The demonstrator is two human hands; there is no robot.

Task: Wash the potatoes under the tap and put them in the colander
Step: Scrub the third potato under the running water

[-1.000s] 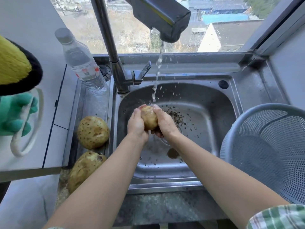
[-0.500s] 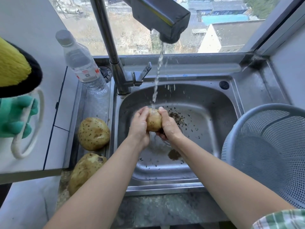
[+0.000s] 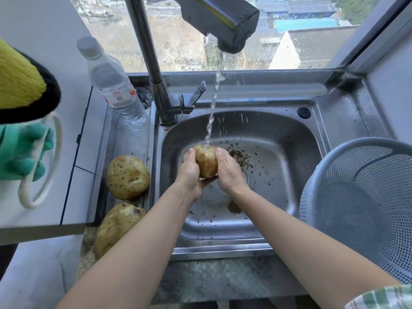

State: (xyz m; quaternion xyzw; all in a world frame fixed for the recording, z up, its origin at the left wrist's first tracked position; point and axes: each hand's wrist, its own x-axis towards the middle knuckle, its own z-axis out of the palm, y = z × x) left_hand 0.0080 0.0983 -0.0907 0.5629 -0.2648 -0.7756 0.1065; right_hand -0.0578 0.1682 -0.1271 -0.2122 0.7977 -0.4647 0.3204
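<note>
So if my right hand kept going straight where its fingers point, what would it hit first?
Probably the water stream, just past the fingertips of your right hand holding the potato; beyond that, the sink's back wall. Depth is hard to judge from this view.
</note>
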